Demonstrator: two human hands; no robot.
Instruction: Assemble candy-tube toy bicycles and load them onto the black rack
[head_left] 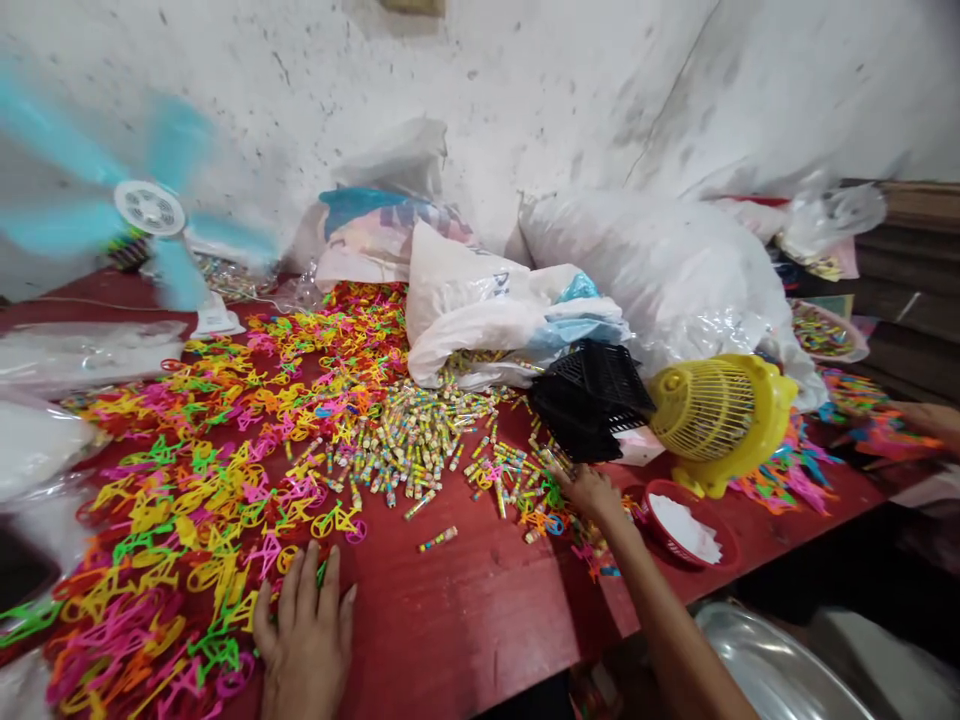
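Note:
My left hand [306, 635] lies palm down at the front edge of a wide spread of colourful plastic pieces [217, 470], its fingers stretched out over a few of them. Farther right, my right hand [589, 492] reaches to a small heap of candy-like tubes [510, 475] and plastic pieces beside the black baskets [589, 395]; its fingertips are blurred, so any hold is unclear. A larger pile of tubes [409, 440] sits mid-table. One single tube [437, 540] lies apart on the red table [457, 620].
A turquoise fan [150, 207] spins at the back left. White sacks [472, 300] line the wall. Right of my arm are a red bowl [726, 552], a yellow basket [720, 415] and a metal basin [772, 665]. Another person's hand [926, 420] is at far right.

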